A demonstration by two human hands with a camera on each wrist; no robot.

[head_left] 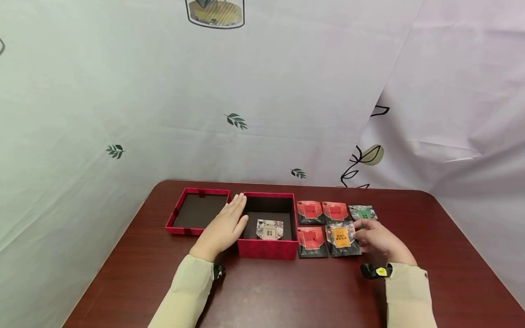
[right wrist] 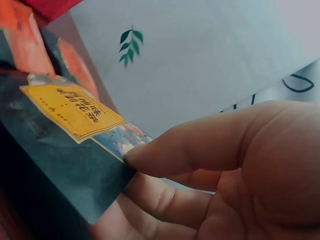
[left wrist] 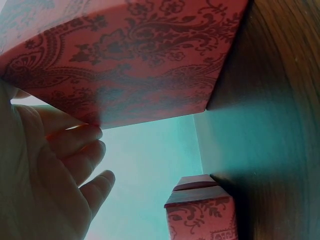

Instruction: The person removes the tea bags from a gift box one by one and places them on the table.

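An open red patterned box (head_left: 267,249) with a dark inside stands on the table. One pale-label tea sachet (head_left: 270,230) lies in it. My left hand (head_left: 225,225) rests along the box's left edge with straight fingers. In the left wrist view, its fingers touch the patterned box wall (left wrist: 125,65). To the right of the box, my right hand (head_left: 379,239) pinches a yellow-label tea sachet (head_left: 342,238) by its right edge. The right wrist view shows that sachet (right wrist: 65,150) tilted between thumb and fingers.
Three red-label tea sachets (head_left: 310,212) lie just right of the box. A green-label sachet (head_left: 362,212) is behind the right hand. The shallow red box lid (head_left: 201,210), inside up, lies left of the box. A pale curtain (head_left: 262,91) hangs behind the table (head_left: 266,296).
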